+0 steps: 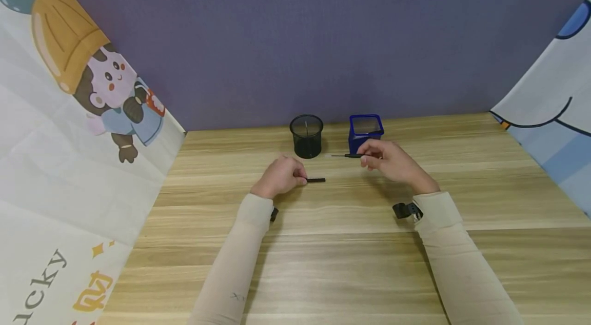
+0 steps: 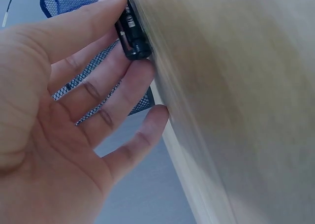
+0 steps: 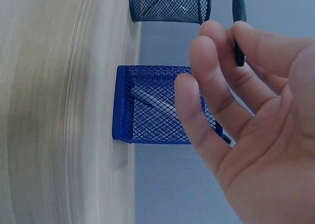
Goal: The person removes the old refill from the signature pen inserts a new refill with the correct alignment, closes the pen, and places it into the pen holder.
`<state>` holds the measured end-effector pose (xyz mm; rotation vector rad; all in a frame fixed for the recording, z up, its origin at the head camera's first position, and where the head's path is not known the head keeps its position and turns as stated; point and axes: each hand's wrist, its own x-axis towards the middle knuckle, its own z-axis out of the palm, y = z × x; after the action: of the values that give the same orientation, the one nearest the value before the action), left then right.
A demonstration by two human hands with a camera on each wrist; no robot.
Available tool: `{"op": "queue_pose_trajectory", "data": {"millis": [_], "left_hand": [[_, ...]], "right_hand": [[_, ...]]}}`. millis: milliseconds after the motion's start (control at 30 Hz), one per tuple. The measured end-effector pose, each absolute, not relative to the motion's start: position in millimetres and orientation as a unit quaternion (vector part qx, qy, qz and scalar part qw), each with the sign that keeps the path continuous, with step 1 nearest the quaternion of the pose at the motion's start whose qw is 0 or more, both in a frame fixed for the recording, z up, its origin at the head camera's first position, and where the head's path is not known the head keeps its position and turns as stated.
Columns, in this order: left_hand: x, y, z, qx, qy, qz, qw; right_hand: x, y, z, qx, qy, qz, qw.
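My left hand (image 1: 282, 176) pinches one end of a short black cylinder with pale print (image 2: 130, 32) between thumb and fingers, low at the tabletop. The cylinder's other end points right in the head view. My right hand (image 1: 385, 160) holds a thin screwdriver (image 1: 353, 156) by its black handle, raised before the blue bin, its slim shaft pointing left. Behind that hand stands a square blue mesh holder (image 3: 162, 106) with a slender pen-like thing leaning inside. A round black mesh holder (image 1: 307, 140) stands to its left, a thin upright item showing within.
The wood-grain table (image 1: 332, 268) runs back to a dark purple-blue panel (image 1: 300, 38). Cartoon-printed sheets hang at the left (image 1: 83, 161) and right (image 1: 558, 104). Each wrist wears a small black camera (image 1: 402, 210).
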<state>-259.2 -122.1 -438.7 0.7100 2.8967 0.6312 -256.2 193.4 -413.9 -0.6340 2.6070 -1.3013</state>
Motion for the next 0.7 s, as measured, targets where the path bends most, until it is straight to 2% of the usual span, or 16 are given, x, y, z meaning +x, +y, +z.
{"op": "queue_pose_trajectory", "data": {"millis": [700], "left_hand": [[-259.9, -123.6, -441.4, 0.232, 0.946, 0.217, 0.062]], "right_hand": [[-256.3, 192.9, -415.8, -0.211, 0.87, -0.438, 0.084]]}}
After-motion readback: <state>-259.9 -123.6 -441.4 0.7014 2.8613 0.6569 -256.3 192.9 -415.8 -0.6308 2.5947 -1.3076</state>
